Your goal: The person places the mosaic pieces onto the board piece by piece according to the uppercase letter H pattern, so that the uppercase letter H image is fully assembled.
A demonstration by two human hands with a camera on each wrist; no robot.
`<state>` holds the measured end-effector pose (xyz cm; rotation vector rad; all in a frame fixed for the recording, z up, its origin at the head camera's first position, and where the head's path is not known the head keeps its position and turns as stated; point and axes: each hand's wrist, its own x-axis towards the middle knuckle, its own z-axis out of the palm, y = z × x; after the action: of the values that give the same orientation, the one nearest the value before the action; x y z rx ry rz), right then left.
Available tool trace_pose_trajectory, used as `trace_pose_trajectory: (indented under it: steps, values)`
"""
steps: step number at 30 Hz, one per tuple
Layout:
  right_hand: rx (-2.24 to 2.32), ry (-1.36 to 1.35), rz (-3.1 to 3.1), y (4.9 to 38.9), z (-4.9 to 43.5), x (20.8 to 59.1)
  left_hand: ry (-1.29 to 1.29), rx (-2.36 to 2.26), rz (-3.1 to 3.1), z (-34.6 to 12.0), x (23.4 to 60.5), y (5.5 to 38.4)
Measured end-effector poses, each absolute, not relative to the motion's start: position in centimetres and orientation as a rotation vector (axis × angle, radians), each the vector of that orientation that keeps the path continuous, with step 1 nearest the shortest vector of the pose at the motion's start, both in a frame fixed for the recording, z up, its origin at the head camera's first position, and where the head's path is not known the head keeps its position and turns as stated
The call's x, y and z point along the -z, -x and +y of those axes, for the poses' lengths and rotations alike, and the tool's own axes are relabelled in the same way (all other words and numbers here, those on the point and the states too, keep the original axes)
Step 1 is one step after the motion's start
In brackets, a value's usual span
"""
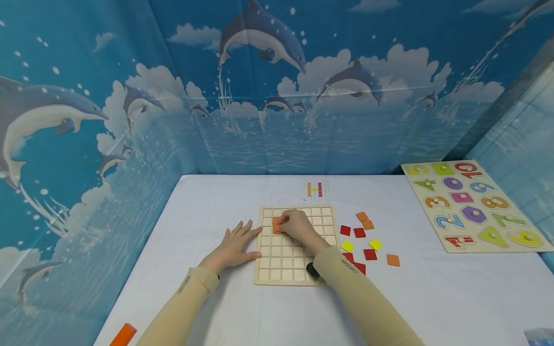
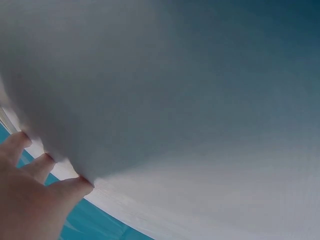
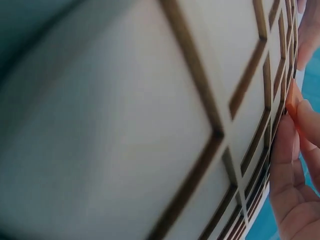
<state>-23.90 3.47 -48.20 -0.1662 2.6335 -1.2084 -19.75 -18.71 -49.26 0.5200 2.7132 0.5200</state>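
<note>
A wooden grid board lies flat on the white table. My right hand reaches over its upper left part and pinches an orange square tile between thumb and fingers, low over the grid. Orange shows in the cells right beside these fingertips; the hand partly hides it. My left hand rests on the table with fingers spread, forefinger and thumb tips at the board's left edge. In the left wrist view, its fingers lie extended against the white cloth.
Loose red, yellow and orange tiles lie right of the board. Behind it is a small card with a coloured grid pattern. A number puzzle board stands far right; an orange object lies front left.
</note>
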Motion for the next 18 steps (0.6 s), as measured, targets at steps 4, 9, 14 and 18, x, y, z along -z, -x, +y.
trace_pose_trajectory:
  steps: [4, 9, 14, 18]
  values:
    - [1.115, 0.225, 2.709, 23.8, 3.0, 48.2, -0.52, -0.514, 2.717, -18.7, 49.2, 19.7]
    - [1.012, 0.303, 2.783, 23.4, 2.6, 48.3, -0.521, -0.524, 2.726, -18.7, 49.3, 19.7]
    - [0.971, 0.336, 2.81, 23.0, 2.6, 47.8, -0.51, -0.51, 2.728, -18.7, 49.4, 19.8]
    - [1.024, 0.316, 2.79, 22.3, 3.8, 47.3, -0.513, -0.507, 2.728, -18.6, 49.6, 19.7]
